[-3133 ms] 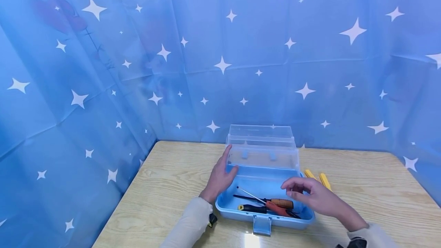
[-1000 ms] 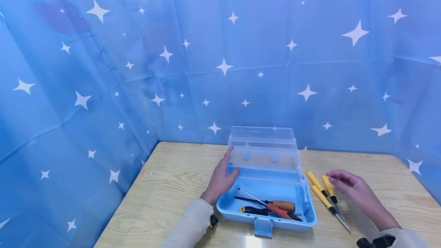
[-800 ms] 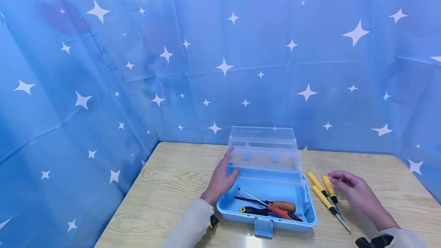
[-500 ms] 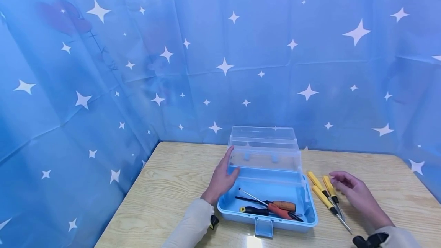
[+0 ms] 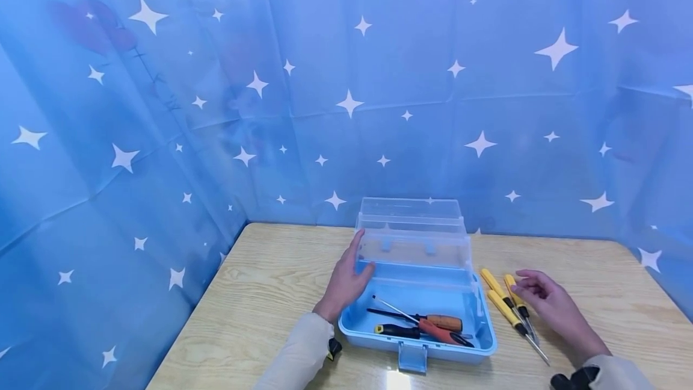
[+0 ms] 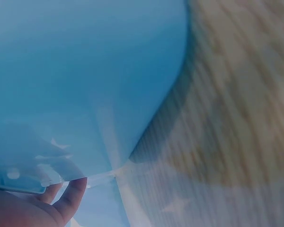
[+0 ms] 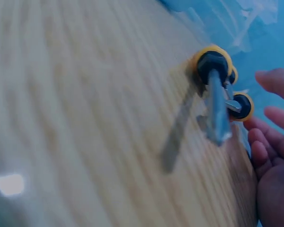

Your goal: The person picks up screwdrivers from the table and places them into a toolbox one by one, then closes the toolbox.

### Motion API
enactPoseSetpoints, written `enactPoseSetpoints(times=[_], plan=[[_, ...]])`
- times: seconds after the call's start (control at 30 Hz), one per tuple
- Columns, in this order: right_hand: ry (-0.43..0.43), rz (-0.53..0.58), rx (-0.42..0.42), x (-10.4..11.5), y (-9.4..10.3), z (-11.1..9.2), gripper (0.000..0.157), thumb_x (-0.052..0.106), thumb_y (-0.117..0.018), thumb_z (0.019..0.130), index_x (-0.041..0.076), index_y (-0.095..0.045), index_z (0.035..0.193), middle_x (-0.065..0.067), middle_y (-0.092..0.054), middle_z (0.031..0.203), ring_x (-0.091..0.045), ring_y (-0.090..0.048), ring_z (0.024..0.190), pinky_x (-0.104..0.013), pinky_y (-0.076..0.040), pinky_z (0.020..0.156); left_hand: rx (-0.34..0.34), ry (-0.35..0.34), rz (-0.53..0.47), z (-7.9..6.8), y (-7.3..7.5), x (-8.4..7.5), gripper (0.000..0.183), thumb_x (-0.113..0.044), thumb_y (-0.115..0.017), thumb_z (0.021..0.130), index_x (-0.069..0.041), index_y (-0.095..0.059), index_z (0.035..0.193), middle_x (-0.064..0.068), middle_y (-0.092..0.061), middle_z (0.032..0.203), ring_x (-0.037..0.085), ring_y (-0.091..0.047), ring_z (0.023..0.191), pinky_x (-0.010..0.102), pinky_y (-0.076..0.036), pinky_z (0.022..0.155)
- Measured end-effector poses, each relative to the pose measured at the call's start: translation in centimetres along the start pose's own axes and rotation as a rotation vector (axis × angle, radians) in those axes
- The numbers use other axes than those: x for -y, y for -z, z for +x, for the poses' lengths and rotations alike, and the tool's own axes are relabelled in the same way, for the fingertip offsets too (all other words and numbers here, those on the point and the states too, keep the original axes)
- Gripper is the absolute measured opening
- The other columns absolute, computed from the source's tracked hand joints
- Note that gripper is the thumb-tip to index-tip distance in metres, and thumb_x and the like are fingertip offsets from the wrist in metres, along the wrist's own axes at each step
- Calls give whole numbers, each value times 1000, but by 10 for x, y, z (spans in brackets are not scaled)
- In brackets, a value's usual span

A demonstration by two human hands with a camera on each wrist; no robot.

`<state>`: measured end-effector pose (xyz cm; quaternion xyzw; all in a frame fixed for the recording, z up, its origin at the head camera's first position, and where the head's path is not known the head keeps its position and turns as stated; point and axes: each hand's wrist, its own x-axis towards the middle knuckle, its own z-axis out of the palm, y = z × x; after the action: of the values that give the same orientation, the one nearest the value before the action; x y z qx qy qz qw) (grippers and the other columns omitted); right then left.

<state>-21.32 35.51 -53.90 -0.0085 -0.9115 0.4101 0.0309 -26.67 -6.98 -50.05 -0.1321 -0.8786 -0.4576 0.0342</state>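
A light blue toolbox (image 5: 357,337) stands on the wooden table with its clear lid (image 5: 414,248) raised. My left hand (image 5: 344,281) rests at its left side, fingers extended along the lid's edge and thumb over the rim. Inside lie an orange-red screwdriver (image 5: 437,332), a wooden-handled tool (image 5: 445,322) and a black-handled tool with a yellow end (image 5: 397,330). To the box's right lie three yellow-handled screwdrivers (image 5: 505,309), bunched together with shafts crossing. Beside the rightmost handle is my right hand (image 5: 549,303), its fingers loosely bent and holding nothing; whether they touch it I cannot tell.
A blue star-patterned curtain (image 5: 346,89) hangs behind the table (image 5: 260,294) and along its left side. The toolbox's front latch (image 5: 412,357) hangs down. A small black and yellow object (image 5: 334,349) shows by my left wrist.
My right hand has moved from above the toolbox's right rim to beside the yellow screwdrivers, uncovering them. During the last second it has stayed almost still. My left hand has kept its place.
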Motion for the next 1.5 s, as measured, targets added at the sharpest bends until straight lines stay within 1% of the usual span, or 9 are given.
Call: enactPoseSetpoints(times=[0.07,0.23,0.47,0.63,0.8,1.0,1.27,1.33,1.5], plan=[[-16,-22,17,1,-1,1,60,40,-57,100,-4,-44,139,-17,-64,113,-3,-53,82,-21,-47,65,0,0,-3,0,0,0,72,-34,-55,99,-42,-14,158,-4,-31,160,23,-37,144,50,-36,114],[-26,-46,15,4,-1,2,65,43,-59,98,-5,-43,139,-15,-65,109,-6,-53,79,-22,-45,62,-2,-8,-14,0,1,0,73,-33,-56,99,-37,-15,159,-3,-31,161,24,-36,144,52,-35,115],[-29,-58,13,4,-3,3,66,43,-63,96,-5,-44,138,-10,-63,103,-7,-50,77,-22,-44,60,6,-1,-19,0,2,1,72,-34,-55,99,-45,-13,156,-2,-31,161,25,-36,144,52,-35,115],[-26,-78,-16,4,-5,4,63,41,-64,95,-5,-47,135,-8,-62,98,-8,-49,75,-22,-42,60,6,-1,-8,0,3,-1,73,-35,-54,99,-50,-10,154,-4,-30,161,22,-36,144,50,-35,115],[-8,-84,-42,4,-7,3,60,37,-67,94,-5,-50,133,-7,-62,95,-8,-48,74,-21,-43,59,6,-13,-10,0,3,-1,72,-34,-54,99,-47,-10,156,-3,-30,161,24,-36,145,51,-36,114],[-24,-90,-39,5,-6,2,58,35,-67,95,-5,-50,133,-7,-60,94,-9,-48,74,-21,-41,59,3,-15,-6,0,2,0,72,-34,-54,99,-46,-11,156,-2,-30,161,25,-36,145,52,-36,114],[-36,-79,-39,4,-5,4,53,32,-65,96,-4,-50,132,-8,-59,95,-10,-48,74,-22,-41,59,2,-8,-4,0,4,-1,72,-35,-54,99,-48,-10,155,-2,-30,161,26,-36,145,52,-36,114],[-42,-75,-40,4,-5,4,49,28,-64,97,-4,-51,132,-8,-59,95,-10,-48,73,-23,-40,58,1,-5,-6,-1,4,-1,73,-34,-55,99,-48,-11,155,-2,-30,161,25,-36,145,52,-36,114],[-16,-85,-59,4,-5,3,39,15,-62,96,-4,-54,128,-8,-61,94,-8,-49,72,-23,-42,57,7,2,-24,-1,3,-1,72,-33,-55,99,-39,-14,158,-2,-30,161,26,-36,144,53,-35,114]])
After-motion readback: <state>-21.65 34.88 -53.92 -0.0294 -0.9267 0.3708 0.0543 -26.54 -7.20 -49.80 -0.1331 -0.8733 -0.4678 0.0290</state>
